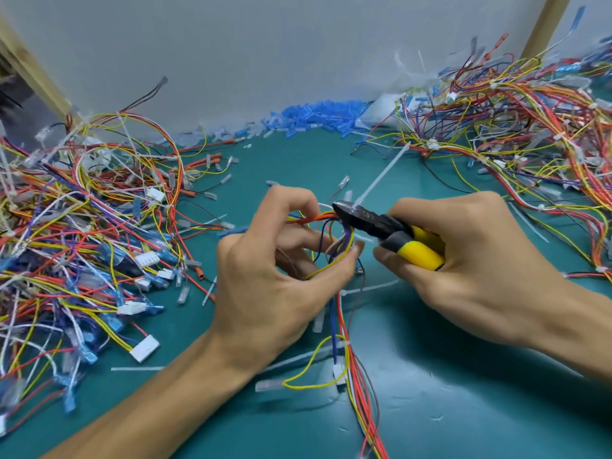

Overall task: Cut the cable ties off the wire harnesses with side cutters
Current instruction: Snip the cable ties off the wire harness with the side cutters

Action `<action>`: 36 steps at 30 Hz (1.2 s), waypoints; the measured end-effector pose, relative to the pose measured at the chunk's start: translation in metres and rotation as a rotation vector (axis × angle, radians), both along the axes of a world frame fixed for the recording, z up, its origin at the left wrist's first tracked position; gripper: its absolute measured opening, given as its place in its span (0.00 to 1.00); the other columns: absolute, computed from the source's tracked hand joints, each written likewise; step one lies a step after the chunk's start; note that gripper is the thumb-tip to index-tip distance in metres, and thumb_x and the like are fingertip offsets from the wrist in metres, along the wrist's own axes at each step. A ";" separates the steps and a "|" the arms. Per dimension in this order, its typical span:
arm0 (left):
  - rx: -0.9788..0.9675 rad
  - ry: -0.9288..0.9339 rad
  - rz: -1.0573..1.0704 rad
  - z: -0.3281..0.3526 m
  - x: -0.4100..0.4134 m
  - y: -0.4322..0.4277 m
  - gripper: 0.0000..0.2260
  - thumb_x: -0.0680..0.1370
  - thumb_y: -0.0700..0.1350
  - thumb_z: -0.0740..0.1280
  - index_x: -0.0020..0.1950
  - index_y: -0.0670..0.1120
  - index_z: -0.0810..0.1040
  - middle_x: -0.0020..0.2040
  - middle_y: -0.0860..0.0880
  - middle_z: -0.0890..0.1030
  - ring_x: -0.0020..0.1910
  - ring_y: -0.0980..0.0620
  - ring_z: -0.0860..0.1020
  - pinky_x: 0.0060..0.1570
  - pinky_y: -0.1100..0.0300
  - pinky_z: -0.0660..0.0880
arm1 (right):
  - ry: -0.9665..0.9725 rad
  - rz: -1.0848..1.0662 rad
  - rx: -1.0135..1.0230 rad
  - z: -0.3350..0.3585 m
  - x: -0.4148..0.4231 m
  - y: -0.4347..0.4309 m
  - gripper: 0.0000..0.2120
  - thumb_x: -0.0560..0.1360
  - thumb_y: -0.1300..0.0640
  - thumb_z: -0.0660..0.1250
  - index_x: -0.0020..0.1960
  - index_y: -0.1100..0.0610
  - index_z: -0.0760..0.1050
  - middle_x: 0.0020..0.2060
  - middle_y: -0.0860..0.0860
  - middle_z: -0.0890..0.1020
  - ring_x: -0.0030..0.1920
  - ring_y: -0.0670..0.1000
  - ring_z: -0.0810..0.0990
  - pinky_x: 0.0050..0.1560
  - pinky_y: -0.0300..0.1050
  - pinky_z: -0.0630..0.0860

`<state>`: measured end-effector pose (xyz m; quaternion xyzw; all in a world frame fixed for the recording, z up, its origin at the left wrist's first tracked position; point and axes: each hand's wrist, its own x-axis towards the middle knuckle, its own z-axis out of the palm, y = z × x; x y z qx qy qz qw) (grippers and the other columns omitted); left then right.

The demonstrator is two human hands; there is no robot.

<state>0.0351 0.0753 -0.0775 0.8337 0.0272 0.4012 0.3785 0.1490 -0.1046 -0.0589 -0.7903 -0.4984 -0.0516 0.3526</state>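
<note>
Here, above the green mat, a left hand pinches the limp, light wire harness beside its stiff cable tie, probably the steadiest hold, while the right hand grips side cutters at the tie's base.

Two hands are showing, a left hand and a right hand, and between them they are gripping one wire harness and one pair of side cutters, with one long white cable tie sticking up at the cutters' tip. Two tangled piles of harnesses are lying on the one green mat, a left pile and a right pile, while one heap of blue sleeves is sitting at the back and two wooden posts are rising, a left post and a right post. Loose cut ties and white connectors are lying about, too many and too tangled to count.
</note>
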 end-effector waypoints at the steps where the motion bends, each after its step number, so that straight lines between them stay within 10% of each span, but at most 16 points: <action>1: -0.005 -0.007 0.012 0.000 0.000 -0.001 0.19 0.73 0.48 0.80 0.53 0.49 0.72 0.39 0.57 0.86 0.26 0.55 0.81 0.27 0.59 0.77 | 0.021 0.002 0.011 0.001 -0.001 0.000 0.11 0.75 0.54 0.72 0.38 0.53 0.72 0.27 0.50 0.65 0.32 0.53 0.62 0.29 0.41 0.60; 7: -0.047 -0.027 0.027 -0.001 -0.002 -0.002 0.21 0.71 0.45 0.82 0.53 0.50 0.71 0.42 0.58 0.86 0.26 0.55 0.81 0.26 0.58 0.76 | 0.228 0.076 0.003 0.000 0.000 -0.002 0.13 0.73 0.49 0.72 0.39 0.59 0.76 0.30 0.58 0.71 0.34 0.58 0.65 0.33 0.56 0.68; 13: 0.050 -0.010 -0.003 0.001 -0.004 -0.002 0.21 0.73 0.46 0.80 0.62 0.47 0.78 0.39 0.57 0.84 0.27 0.55 0.81 0.27 0.59 0.77 | 0.046 0.088 -0.001 0.005 0.000 -0.001 0.09 0.75 0.54 0.73 0.38 0.54 0.76 0.27 0.52 0.68 0.32 0.52 0.62 0.29 0.38 0.59; 19: 0.104 -0.059 0.047 0.005 -0.006 -0.002 0.14 0.73 0.46 0.81 0.52 0.42 0.83 0.37 0.56 0.85 0.27 0.57 0.80 0.29 0.61 0.76 | 0.093 0.060 0.059 0.002 0.000 0.000 0.11 0.74 0.52 0.73 0.38 0.57 0.77 0.29 0.56 0.68 0.33 0.56 0.62 0.31 0.52 0.65; 29: 0.036 -0.030 -0.001 -0.002 -0.006 0.000 0.07 0.74 0.42 0.80 0.45 0.41 0.84 0.30 0.54 0.82 0.26 0.49 0.76 0.29 0.56 0.75 | -0.061 0.068 0.001 0.004 0.002 0.002 0.08 0.74 0.57 0.76 0.49 0.56 0.79 0.40 0.42 0.75 0.41 0.42 0.73 0.43 0.31 0.66; 36: 0.117 -0.012 0.015 0.000 -0.013 0.001 0.08 0.74 0.39 0.80 0.51 0.42 0.87 0.33 0.51 0.82 0.28 0.51 0.78 0.33 0.60 0.78 | -0.116 0.177 -0.165 0.009 0.004 -0.005 0.06 0.80 0.54 0.66 0.54 0.53 0.71 0.43 0.41 0.71 0.41 0.47 0.69 0.43 0.43 0.68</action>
